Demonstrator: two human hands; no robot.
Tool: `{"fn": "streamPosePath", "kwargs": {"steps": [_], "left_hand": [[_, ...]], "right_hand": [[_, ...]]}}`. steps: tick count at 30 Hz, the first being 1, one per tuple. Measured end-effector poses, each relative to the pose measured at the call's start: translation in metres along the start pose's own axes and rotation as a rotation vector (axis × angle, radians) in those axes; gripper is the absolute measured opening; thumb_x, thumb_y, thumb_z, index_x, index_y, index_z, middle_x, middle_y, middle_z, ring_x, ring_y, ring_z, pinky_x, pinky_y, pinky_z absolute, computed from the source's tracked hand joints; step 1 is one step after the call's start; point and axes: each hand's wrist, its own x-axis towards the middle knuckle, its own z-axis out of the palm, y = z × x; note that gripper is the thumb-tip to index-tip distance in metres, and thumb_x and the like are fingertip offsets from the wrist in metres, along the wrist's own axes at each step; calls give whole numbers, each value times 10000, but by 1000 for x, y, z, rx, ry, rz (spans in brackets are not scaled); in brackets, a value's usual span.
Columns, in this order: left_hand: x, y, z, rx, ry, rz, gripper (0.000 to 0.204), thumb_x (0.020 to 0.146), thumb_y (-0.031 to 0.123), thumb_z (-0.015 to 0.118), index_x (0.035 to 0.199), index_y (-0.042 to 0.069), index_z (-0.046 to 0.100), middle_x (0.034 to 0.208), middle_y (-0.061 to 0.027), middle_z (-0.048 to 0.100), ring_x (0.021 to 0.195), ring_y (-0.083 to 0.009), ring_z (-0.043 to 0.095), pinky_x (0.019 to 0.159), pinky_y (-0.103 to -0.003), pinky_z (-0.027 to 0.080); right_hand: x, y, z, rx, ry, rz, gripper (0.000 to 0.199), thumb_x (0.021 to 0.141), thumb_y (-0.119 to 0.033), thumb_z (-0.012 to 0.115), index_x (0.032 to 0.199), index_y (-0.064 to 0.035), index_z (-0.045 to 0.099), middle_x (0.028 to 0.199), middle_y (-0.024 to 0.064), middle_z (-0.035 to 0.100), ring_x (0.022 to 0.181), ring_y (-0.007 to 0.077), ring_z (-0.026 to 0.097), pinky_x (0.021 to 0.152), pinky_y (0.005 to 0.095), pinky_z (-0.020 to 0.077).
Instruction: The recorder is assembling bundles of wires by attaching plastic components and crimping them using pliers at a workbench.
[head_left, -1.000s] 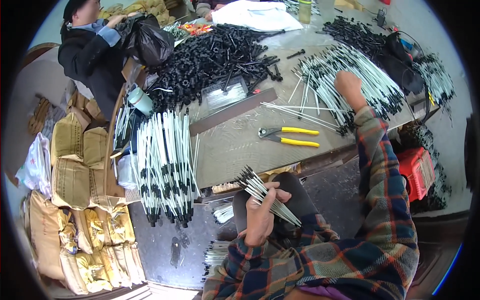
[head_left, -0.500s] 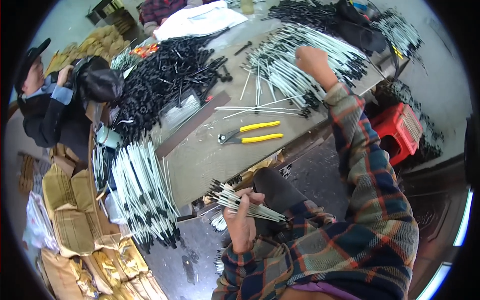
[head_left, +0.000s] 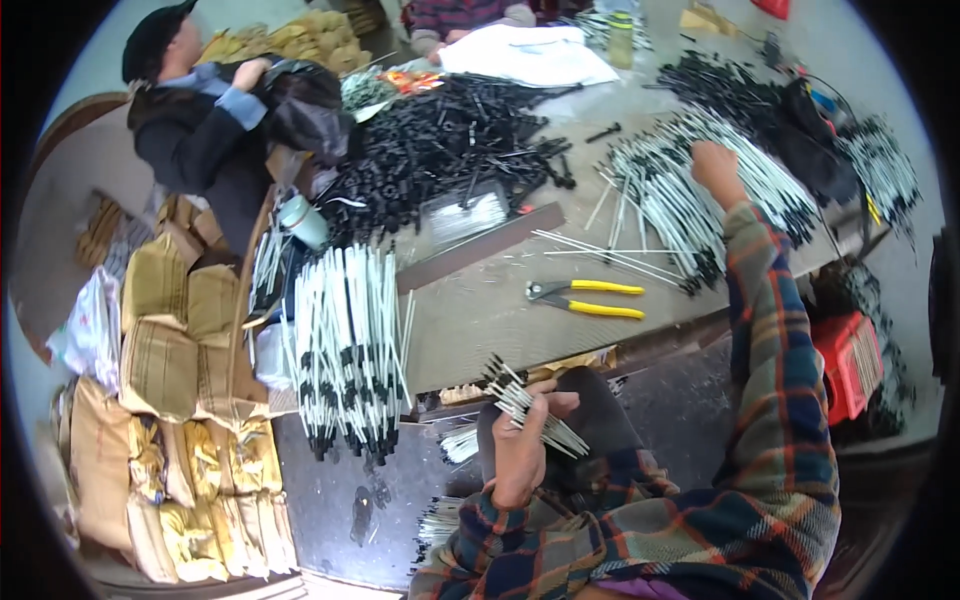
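My left hand is closed around a small bundle of thin white rods with black tips, held low over my lap. Across the table, my right hand reaches down onto a wide pile of similar white rods. Its fingers look curled, and whatever they grip is hidden. A few loose white rods stick out from the pile's near side. Closer to me lie end-cutting pliers with yellow handles, touched by neither hand. A thick stack of black-tipped white rods overhangs the table's left front edge.
Black plastic parts are heaped mid-table behind a flat brown bar and a clear tray of rods. A teal cup stands left. Brown sacks fill the left side. A red stool is right. Another person handles a black bag.
The whole view has shifted, so the table sits further right. My right hand has settled lower onto the rod pile. My left hand still holds its bundle.
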Motion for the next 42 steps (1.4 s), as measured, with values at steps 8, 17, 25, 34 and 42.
{"fn": "streamPosePath", "kwargs": {"steps": [8,17,25,34,42], "left_hand": [[6,1,2,-42,8,-80,263,927,168,464,1079,-35,533,907,-115,639,841,-170,608,796,-297,481],[3,3,-3,-47,4,-77,273,929,181,463,1075,-38,536,900,-120,637,826,-171,608,778,-307,482],[4,-7,12,-50,-30,-98,257,926,163,461,1062,-46,524,881,-130,634,805,-189,606,745,-304,480],[1,-7,17,-45,25,-89,253,918,176,474,1050,-38,499,822,-152,621,762,-228,596,734,-349,479],[2,-9,2,-26,1,-71,305,931,197,449,1112,-48,463,859,-151,622,761,-223,603,721,-357,498]], "right_hand": [[8,15,-6,448,170,135,204,810,-265,482,846,-86,573,786,160,623,758,361,590,633,457,451],[-21,-34,-60,658,-112,-109,283,851,-305,558,1049,-104,544,763,125,551,632,235,510,613,353,423],[-20,46,-4,423,-78,-291,248,800,-288,587,789,-43,623,780,127,589,700,315,576,609,399,449],[-4,31,-37,965,-443,-31,186,805,-178,503,800,-9,580,692,86,611,612,200,582,589,364,464],[24,24,5,54,8,-146,100,721,-174,569,758,-92,613,832,103,615,738,318,601,616,436,466]]}}
